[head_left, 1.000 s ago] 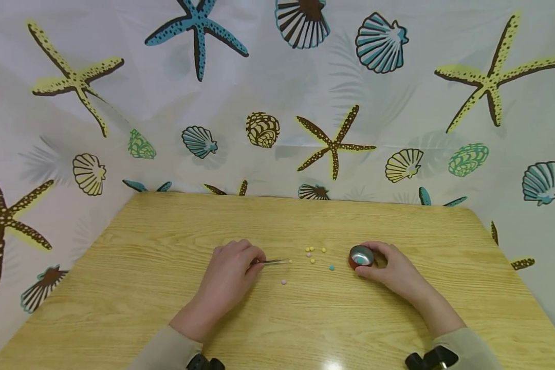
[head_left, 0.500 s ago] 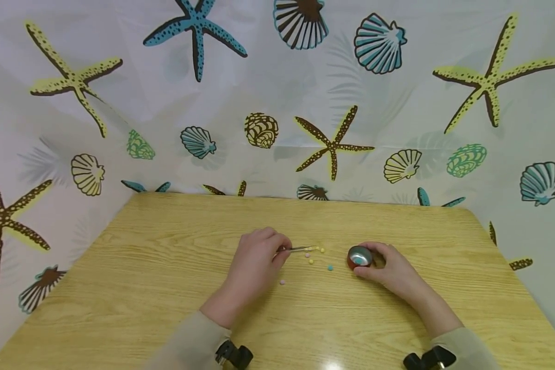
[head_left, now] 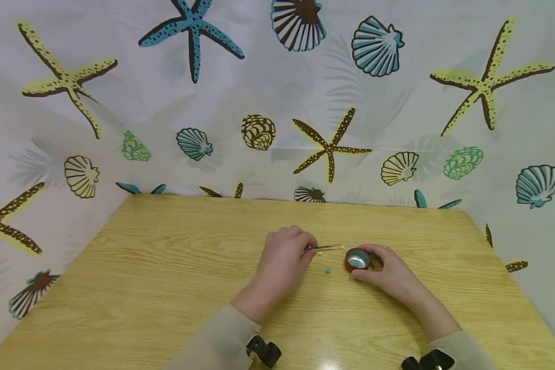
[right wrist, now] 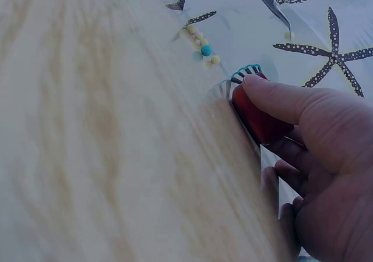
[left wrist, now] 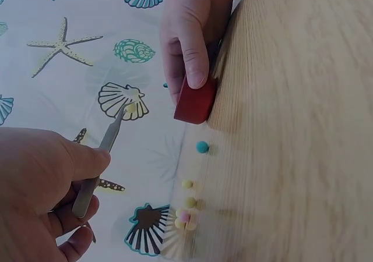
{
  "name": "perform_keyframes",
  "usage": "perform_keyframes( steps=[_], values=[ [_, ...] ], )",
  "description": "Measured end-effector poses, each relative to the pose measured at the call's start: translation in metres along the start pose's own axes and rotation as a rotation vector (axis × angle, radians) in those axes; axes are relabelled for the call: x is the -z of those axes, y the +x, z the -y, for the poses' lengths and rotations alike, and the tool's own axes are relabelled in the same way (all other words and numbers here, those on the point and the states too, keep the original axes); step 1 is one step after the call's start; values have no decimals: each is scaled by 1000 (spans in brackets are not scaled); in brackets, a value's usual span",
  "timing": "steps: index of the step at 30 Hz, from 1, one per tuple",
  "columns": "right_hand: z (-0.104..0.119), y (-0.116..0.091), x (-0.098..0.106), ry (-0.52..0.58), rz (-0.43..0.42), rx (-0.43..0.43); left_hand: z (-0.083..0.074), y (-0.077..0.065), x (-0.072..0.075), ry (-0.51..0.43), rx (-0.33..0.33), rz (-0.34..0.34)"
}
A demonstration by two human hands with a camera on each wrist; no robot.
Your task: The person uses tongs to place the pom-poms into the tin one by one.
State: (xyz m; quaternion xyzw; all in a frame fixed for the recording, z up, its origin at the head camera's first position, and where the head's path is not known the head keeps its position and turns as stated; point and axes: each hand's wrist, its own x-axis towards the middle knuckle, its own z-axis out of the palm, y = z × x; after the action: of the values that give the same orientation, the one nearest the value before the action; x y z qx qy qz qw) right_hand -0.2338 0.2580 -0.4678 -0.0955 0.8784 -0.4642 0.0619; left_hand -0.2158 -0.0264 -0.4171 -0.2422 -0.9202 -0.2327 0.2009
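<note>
My left hand (head_left: 284, 259) pinches metal tweezers (left wrist: 105, 151) between thumb and fingers. A small yellow ball (left wrist: 130, 107) sits at the tweezer tips, raised above the table. Just to the right, my right hand (head_left: 389, 272) grips a small round red tin (left wrist: 195, 103), thumb on the near side and fingers behind. The tin stands upright, its silvery inside facing up, and something blue (head_left: 357, 264) shows at its bottom. Between the hands a blue ball (left wrist: 202, 147) lies on the table. Several yellow balls (left wrist: 187, 183) and a pink one (left wrist: 184, 216) lie further left, mostly hidden by my left hand in the head view.
The wood-grain table (head_left: 166, 288) extends around both hands. A white cloth (head_left: 240, 169) printed with starfish and shells hangs behind it and along both sides. Dark camera mounts (head_left: 264, 351) are strapped at both wrists.
My left hand has moved right, carrying the tweezers and yellow ball across the loose balls to near the tin. My right hand keeps holding the tin in about the same place.
</note>
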Motion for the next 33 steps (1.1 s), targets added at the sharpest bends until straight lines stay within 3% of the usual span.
perform_keyframes(
  steps=[16, 33],
  values=[
    [1, -1, -1, -21, -7, 14, -16, 8, -24, 96, 42, 84],
    [1, -1, 0, 0, -9, 14, -18, 8, -26, 122, 37, 65]
  ],
)
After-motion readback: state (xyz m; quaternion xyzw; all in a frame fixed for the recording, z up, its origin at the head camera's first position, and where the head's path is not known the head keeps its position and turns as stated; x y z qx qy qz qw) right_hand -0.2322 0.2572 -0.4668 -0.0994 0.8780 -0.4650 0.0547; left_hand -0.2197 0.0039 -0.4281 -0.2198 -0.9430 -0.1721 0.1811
